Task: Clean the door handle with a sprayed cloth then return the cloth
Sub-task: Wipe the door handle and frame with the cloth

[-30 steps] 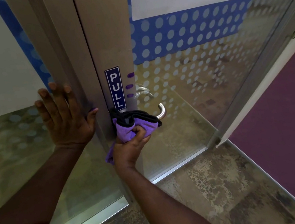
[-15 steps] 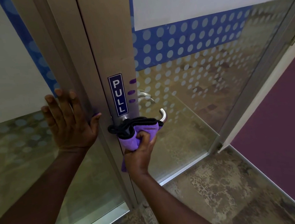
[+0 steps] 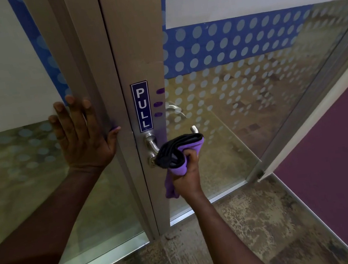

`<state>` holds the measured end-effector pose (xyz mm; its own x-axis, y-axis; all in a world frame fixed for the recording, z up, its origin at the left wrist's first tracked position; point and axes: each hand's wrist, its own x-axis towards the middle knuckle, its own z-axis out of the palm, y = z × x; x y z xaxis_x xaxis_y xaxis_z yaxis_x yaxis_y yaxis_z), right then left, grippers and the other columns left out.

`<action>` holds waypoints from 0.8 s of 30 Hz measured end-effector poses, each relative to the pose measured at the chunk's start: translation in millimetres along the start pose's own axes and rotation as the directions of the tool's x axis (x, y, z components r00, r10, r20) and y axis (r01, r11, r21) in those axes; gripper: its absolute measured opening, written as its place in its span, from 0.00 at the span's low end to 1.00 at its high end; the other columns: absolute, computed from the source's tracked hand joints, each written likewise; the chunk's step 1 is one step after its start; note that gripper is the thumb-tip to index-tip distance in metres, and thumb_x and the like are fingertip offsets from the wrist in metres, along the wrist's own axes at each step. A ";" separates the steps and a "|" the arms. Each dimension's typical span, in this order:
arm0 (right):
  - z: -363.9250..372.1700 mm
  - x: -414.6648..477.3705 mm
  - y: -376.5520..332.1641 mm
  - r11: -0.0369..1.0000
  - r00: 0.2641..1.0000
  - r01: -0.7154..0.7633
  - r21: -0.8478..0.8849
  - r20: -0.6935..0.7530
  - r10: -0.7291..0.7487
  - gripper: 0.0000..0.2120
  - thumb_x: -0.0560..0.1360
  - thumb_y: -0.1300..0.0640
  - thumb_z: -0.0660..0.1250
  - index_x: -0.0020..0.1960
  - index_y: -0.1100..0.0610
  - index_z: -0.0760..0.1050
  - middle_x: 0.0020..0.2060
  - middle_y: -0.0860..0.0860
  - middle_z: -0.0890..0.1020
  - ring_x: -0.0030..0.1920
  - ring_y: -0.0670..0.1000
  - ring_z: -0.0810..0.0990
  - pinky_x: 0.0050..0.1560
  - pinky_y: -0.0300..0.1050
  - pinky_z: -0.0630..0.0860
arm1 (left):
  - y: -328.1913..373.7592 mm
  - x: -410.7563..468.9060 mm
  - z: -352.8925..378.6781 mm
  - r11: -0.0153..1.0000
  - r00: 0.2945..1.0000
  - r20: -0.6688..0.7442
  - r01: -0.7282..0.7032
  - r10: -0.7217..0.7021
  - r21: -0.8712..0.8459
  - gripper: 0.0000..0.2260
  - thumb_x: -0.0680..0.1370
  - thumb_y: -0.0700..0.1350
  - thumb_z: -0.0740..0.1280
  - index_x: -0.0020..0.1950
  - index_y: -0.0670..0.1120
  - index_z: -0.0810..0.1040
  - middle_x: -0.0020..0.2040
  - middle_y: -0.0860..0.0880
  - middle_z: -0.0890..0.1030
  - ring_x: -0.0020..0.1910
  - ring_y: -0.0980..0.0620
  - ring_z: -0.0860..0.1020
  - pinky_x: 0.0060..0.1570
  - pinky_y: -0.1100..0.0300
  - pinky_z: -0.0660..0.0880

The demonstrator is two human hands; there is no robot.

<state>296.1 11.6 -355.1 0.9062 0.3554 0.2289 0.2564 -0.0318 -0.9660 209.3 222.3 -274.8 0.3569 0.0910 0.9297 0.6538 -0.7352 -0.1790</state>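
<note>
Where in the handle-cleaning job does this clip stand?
Done: cloth fetched. In hand: right hand presses it around the door handle, wiping near its free end; left hand lies flat on the frame. Left: finishing the wipe and returning the cloth.

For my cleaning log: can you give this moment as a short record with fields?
left hand: flat and open against the door frame, holding nothing
right hand: closed on the purple cloth
purple cloth: bunched, black edging on top, wrapped over the lever of the door handle
door handle: silver metal, base bare, tip showing past the cloth
sign: PULL sticker just above the handle
step: wiping, cloth not yet returned
</note>
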 end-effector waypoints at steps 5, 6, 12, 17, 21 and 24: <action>-18.4 16.8 5.5 0.992 0.999 -0.042 0.119 0.008 0.042 0.24 0.69 0.69 0.69 0.60 0.55 0.65 0.50 0.49 0.78 0.49 0.37 0.80 0.51 0.32 0.76 | 0.1 0.2 -0.2 1.000 1.000 -0.004 0.008 -0.008 -0.007 0.39 0.79 0.59 0.60 0.78 0.37 0.47 0.69 0.28 0.64 0.78 0.37 0.42 0.77 0.46 0.39; -21.0 20.9 6.7 0.986 0.996 -0.080 0.147 0.037 0.075 0.23 0.71 0.70 0.69 0.62 0.62 0.65 0.52 0.54 0.80 0.54 0.44 0.81 0.56 0.39 0.78 | 0.1 0.5 -0.1 1.000 1.000 -0.002 0.008 -0.008 -0.005 0.38 0.79 0.59 0.59 0.78 0.37 0.47 0.69 0.28 0.64 0.77 0.35 0.44 0.77 0.46 0.39; -37.4 40.6 6.1 0.937 0.965 -0.247 0.245 0.154 0.214 0.21 0.75 0.73 0.66 0.67 0.72 0.66 0.59 0.66 0.79 0.55 0.56 0.79 0.57 0.50 0.80 | 1.3 -0.3 1.1 1.000 1.000 -0.025 0.011 -0.011 -0.002 0.37 0.79 0.60 0.57 0.78 0.38 0.47 0.69 0.28 0.64 0.78 0.41 0.40 0.77 0.45 0.41; -50.3 54.3 4.1 0.900 0.942 -0.305 0.310 0.238 0.237 0.11 0.76 0.72 0.65 0.54 0.60 0.78 0.42 0.48 0.86 0.43 0.42 0.84 0.43 0.35 0.79 | 0.8 -0.1 1.4 1.000 1.000 -0.026 0.012 -0.012 -0.010 0.38 0.79 0.61 0.56 0.78 0.38 0.46 0.69 0.29 0.62 0.78 0.41 0.40 0.77 0.46 0.40; -57.7 67.0 1.8 0.866 0.911 -0.373 0.333 0.308 0.274 0.11 0.76 0.70 0.65 0.51 0.56 0.78 0.38 0.45 0.87 0.41 0.43 0.84 0.42 0.36 0.80 | 1.0 0.6 2.0 1.000 0.999 -0.030 0.014 -0.014 -0.008 0.38 0.79 0.61 0.55 0.78 0.38 0.46 0.70 0.29 0.61 0.78 0.41 0.40 0.77 0.45 0.40; -62.4 79.1 -3.1 0.848 0.890 -0.415 0.328 0.337 0.306 0.10 0.77 0.70 0.64 0.49 0.57 0.79 0.35 0.47 0.86 0.37 0.43 0.84 0.39 0.37 0.80 | 1.5 0.6 2.6 1.000 0.999 -0.041 0.022 -0.022 -0.019 0.37 0.79 0.61 0.54 0.78 0.39 0.46 0.69 0.29 0.62 0.78 0.41 0.40 0.77 0.46 0.41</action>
<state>388.0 -18.5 -326.6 0.7720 0.6219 -0.1319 -0.2691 0.1318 -0.9540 212.2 223.0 -275.3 0.3141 0.0795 0.9461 0.6488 -0.7455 -0.1528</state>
